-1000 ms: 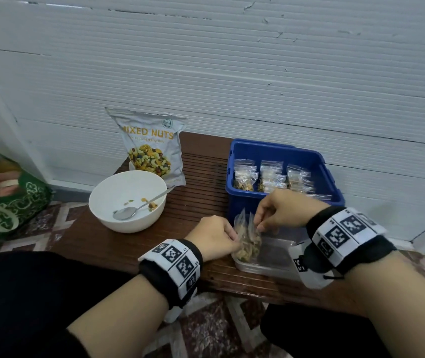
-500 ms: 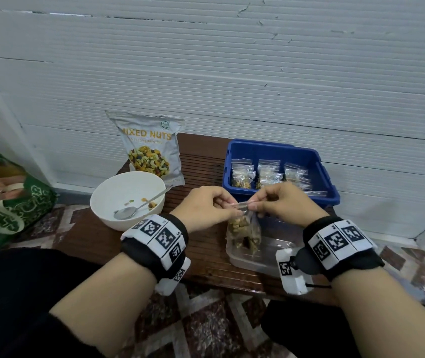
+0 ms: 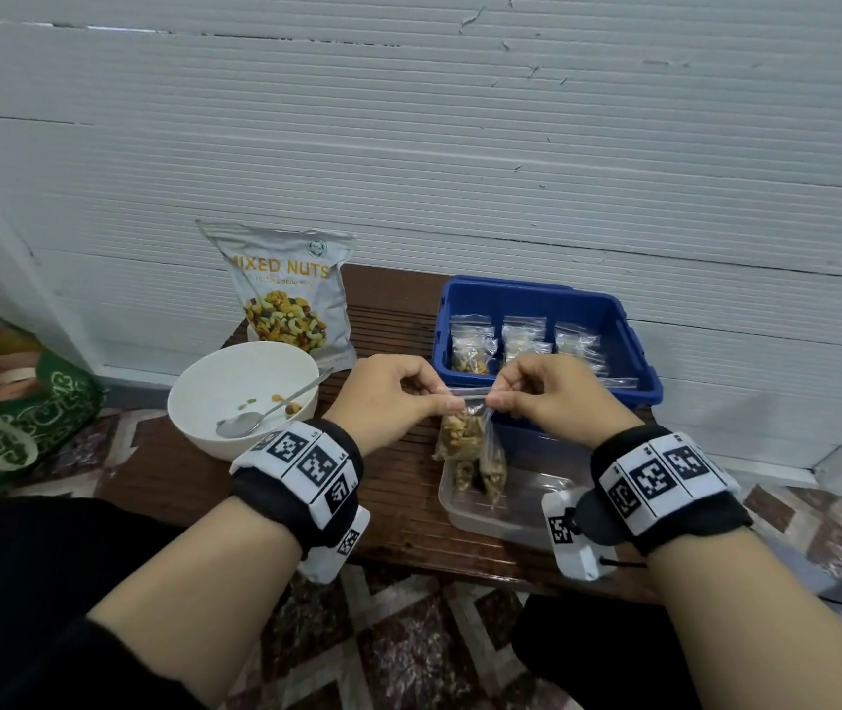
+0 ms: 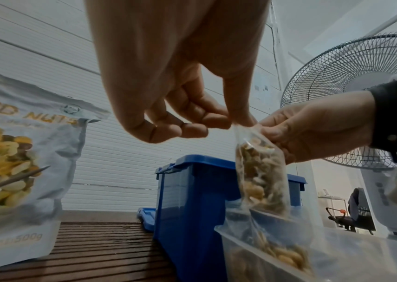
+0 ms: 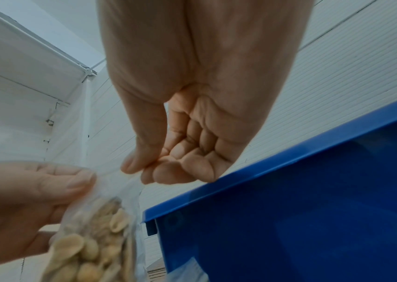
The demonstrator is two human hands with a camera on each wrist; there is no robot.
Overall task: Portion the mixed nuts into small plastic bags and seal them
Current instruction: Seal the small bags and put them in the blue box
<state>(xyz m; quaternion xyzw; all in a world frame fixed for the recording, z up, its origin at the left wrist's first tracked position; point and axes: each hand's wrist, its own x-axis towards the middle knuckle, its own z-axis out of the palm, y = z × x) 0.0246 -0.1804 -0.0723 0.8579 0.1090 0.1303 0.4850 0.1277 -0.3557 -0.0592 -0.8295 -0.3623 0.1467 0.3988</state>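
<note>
Pinching the top edge of one small plastic bag [image 3: 465, 433] of mixed nuts, my left hand [image 3: 388, 402] held its left corner and my right hand [image 3: 547, 397] its right corner, thumb against fingertips. The bag hung between my hands, above a clear plastic tub [image 3: 506, 509] on the bench [image 3: 398, 525], with another filled bag below it in the tub. Just beyond my right hand: blue bin [image 3: 634, 345] holding filled small bags. Beyond my left hand: white bowl [image 3: 204, 381] with spoon [image 3: 265, 415] and a few nuts; mixed nuts pouch [image 3: 286, 294] behind it, against the wall.
</note>
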